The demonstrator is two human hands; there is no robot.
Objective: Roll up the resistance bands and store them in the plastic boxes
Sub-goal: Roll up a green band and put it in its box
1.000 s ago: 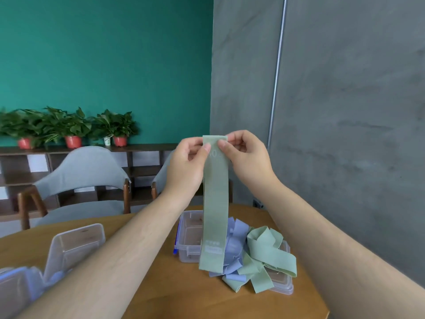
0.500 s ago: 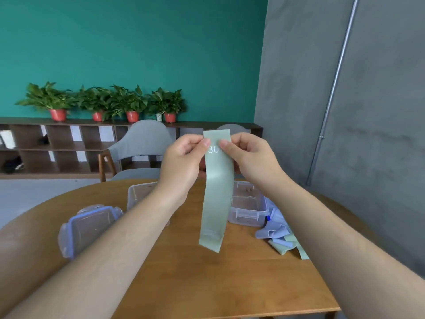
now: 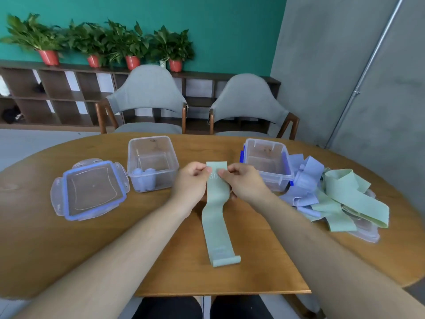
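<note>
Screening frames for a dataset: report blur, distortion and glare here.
Head view: wide-angle distortion bows the table and slants the wall pipe; head view: motion blur softens the loose band pile and the "30" on the green resistance band; head view: even soft light, only a faint sheen on the clear lid.

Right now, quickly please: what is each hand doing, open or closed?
The left hand is closed, pinching the green band near its top end.
The right hand is closed, pinching the same band.

A wooden tabletop (image 3: 69, 249) carries, left to right, a blue-rimmed lid (image 3: 92, 189), a clear box (image 3: 153, 164), the trailing end of a green band (image 3: 218, 238), a second box (image 3: 266, 162) and a heap of loose bands (image 3: 333, 199).
</note>
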